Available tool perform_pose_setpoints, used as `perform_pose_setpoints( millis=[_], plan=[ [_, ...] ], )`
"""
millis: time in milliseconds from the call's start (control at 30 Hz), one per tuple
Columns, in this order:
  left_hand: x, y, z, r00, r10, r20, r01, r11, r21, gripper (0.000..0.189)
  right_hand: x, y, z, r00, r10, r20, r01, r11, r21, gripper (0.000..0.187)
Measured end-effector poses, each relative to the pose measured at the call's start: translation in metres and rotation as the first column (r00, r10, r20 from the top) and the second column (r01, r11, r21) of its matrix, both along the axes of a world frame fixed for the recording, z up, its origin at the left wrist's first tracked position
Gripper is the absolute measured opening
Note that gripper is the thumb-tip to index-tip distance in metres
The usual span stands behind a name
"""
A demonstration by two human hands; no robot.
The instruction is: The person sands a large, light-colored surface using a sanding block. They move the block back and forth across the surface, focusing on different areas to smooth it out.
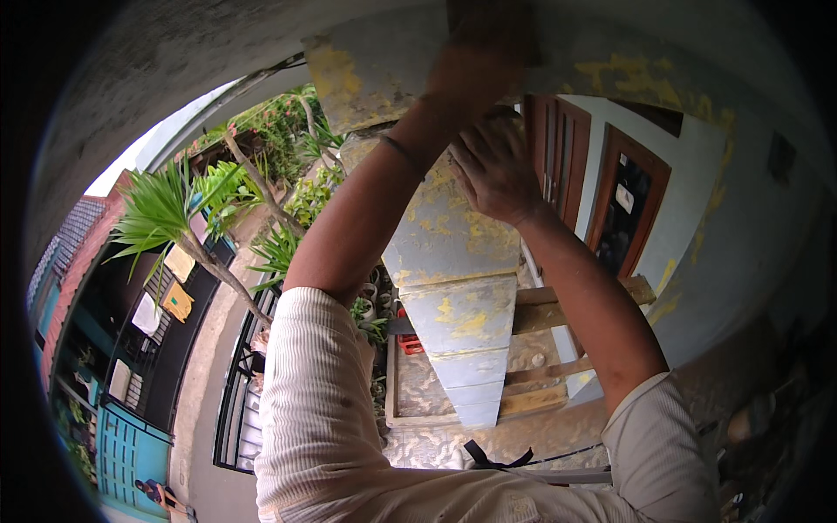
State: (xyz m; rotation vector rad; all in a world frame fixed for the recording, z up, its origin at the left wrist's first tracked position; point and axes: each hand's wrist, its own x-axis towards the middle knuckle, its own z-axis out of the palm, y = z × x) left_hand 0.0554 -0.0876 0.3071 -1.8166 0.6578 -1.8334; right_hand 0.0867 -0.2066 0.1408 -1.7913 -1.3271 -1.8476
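Observation:
Both my arms reach up toward a grey-painted pillar [451,255] with patchy yellow areas. My left hand [480,62] is high at the top of the view, blurred and in shadow, against a dark rectangular shape [494,23]; whether it grips that shape is unclear. Lower down, my right hand [497,170] rests on the pillar, its back toward me and its fingers slightly spread. Just above those fingers is a dark patch that I cannot identify. A grey beam [392,72] with yellow patches crosses behind my left wrist.
Wooden planks [549,317] stick out behind the pillar. A red plastic crate [410,333] and potted plants stand at its foot. Brown-framed doors [628,196] are on the right. Left are a black metal fence [245,405], a street and a seated person [160,493].

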Motion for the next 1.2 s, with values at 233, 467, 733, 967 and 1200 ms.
perform_pose_setpoints(
  millis=[233,467,733,967,1200],
  plan=[
    [-0.048,0.081,-0.015,0.996,0.088,-0.025,-0.089,0.995,-0.035,0.07,-0.005,0.008,0.001,1.0,-0.001,0.005,0.001,0.999,0.042,0.058],
    [-0.029,0.02,-0.011,0.968,0.044,-0.248,-0.018,0.994,0.106,0.074,0.002,0.002,-0.002,1.0,-0.009,0.017,0.009,1.0,-0.002,0.061],
    [-0.063,0.078,-0.054,0.949,0.075,-0.306,-0.038,0.991,0.125,0.063,-0.012,-0.012,-0.022,0.989,0.074,-0.13,-0.075,0.997,-0.002,0.062],
    [-0.032,0.012,-0.042,0.95,-0.077,-0.302,0.128,0.98,0.154,0.068,-0.036,-0.002,-0.171,0.711,0.379,-0.592,0.029,0.826,0.563,0.093],
    [-0.046,0.044,-0.067,0.933,0.081,-0.35,-0.021,0.985,0.172,0.072,-0.082,-0.05,-0.278,0.386,0.278,-0.88,0.148,0.923,0.356,0.09]
  ],
)
